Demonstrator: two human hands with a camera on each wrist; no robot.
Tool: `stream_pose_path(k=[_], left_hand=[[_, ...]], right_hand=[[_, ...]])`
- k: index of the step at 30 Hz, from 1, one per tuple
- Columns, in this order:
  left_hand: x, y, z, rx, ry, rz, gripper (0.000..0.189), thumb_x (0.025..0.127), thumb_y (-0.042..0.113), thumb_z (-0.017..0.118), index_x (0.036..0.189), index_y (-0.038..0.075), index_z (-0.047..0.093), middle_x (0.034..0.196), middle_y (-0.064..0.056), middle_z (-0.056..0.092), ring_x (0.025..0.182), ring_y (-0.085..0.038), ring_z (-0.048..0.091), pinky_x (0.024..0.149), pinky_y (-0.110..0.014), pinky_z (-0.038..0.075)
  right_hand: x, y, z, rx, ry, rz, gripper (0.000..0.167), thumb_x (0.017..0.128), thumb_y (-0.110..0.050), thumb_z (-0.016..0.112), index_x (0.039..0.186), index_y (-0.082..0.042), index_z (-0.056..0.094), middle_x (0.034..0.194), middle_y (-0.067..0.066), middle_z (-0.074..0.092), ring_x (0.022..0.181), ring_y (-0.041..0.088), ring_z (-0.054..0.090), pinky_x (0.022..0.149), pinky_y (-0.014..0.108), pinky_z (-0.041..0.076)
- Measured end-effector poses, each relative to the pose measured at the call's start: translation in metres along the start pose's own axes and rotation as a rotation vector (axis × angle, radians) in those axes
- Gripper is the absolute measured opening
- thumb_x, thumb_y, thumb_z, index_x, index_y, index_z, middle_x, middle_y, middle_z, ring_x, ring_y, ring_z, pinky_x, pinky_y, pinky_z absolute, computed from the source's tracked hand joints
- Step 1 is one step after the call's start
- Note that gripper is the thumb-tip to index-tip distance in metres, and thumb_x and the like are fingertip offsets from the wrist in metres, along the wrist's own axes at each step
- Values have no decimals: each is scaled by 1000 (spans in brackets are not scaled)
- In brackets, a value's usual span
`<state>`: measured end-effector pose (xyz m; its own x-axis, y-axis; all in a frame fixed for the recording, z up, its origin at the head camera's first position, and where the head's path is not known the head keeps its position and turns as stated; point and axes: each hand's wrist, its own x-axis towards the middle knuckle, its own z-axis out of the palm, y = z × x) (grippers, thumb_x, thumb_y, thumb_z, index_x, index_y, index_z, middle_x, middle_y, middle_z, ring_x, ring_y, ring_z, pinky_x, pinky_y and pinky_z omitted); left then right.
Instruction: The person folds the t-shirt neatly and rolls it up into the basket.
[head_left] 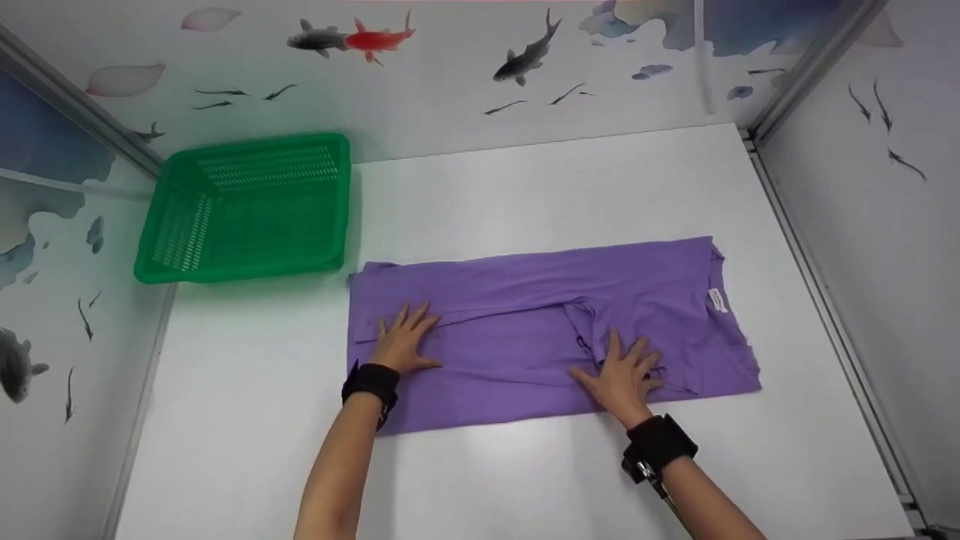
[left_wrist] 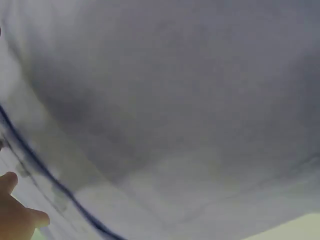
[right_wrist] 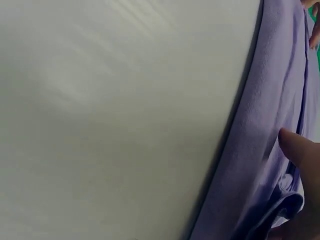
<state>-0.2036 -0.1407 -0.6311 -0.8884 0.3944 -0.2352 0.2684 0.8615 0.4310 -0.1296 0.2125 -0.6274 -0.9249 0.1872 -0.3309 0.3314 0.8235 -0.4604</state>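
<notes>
A purple garment (head_left: 495, 345) lies folded into a long rectangle on the white table. Near its right end a small white label (head_left: 718, 301) shows, and a dark cord (head_left: 583, 343) lies by the bunched fold in the middle. My left hand (head_left: 405, 341) rests on the garment's left part with its fingers spread. Toward the lower right, my right hand (head_left: 622, 381) presses on the cloth, fingers spread too. In the right wrist view its thumb (right_wrist: 297, 147) touches the purple fabric beside a loose fold. Only fingertips (left_wrist: 37, 218) of the left hand appear in the left wrist view.
A green plastic basket (head_left: 341, 202) with slotted sides stands at the table's back left corner. White panels printed with fish (head_left: 525, 60) enclose the table (head_left: 540, 187) at the back and both sides. Each wrist wears a black band (head_left: 661, 441).
</notes>
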Motion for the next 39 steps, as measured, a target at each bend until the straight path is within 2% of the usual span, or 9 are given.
stream_pose_path(k=[3,8,16,23,27,30,32,35,39], left_hand=[[-8,-5,12,-22,22,-32,84,75,40,82,146,15,46,158,-10,29,146,-41,14,104,-77,9],[-19,2,29,-54,133,-94,83,76,42,81,146,15,46,157,-11,31,145,-43,16,101,-79,9],[-33,33,50,-68,278,-244,81,81,46,75,147,12,44,157,-15,28,144,-45,14,98,-81,9],[-37,61,64,-47,350,-329,80,82,43,75,147,8,44,156,-18,29,143,-48,15,97,-82,10],[-34,76,63,-57,332,-370,76,85,42,73,146,7,44,154,-19,31,142,-50,18,95,-83,14],[-30,76,49,-24,309,-384,70,86,43,71,140,6,50,148,-20,40,137,-47,30,92,-81,25],[-25,66,36,13,310,-363,65,86,42,72,136,6,54,143,-19,46,131,-44,37,90,-76,32],[-15,40,13,79,296,-273,60,84,39,74,133,8,57,141,-16,48,131,-41,39,92,-72,35],[-5,7,-8,127,138,-126,65,83,36,76,139,12,53,151,-13,40,142,-40,27,101,-74,25]], right_hand=[[13,3,-3,-15,-51,-30,106,81,-47,76,152,5,17,147,47,-7,131,69,-9,91,86,6],[49,6,-17,-74,-130,-125,106,81,-47,75,152,5,16,147,47,-10,131,68,-12,93,85,4],[113,-4,-42,-185,-242,-308,104,82,-46,74,153,2,16,149,45,-7,133,67,-7,96,83,6],[137,-11,-55,-228,-275,-338,99,83,-44,74,154,-3,19,153,39,-5,137,61,-9,101,79,1],[139,-17,-60,-277,-212,-296,94,85,-44,72,154,-7,21,154,37,-4,139,58,-10,99,80,-2],[132,-26,-54,-248,-132,-270,90,87,-38,71,154,-6,20,154,38,-5,138,58,-12,99,80,-4],[120,-36,-44,-193,-64,-268,89,87,-32,72,154,-4,20,153,39,-4,138,58,-12,100,79,-3],[96,-52,-20,-125,-10,-286,93,85,-32,75,153,-1,21,153,40,-2,138,59,-9,102,78,0],[66,-64,11,-91,-64,-294,101,82,-43,76,153,2,20,152,41,-1,137,62,-5,103,77,4]])
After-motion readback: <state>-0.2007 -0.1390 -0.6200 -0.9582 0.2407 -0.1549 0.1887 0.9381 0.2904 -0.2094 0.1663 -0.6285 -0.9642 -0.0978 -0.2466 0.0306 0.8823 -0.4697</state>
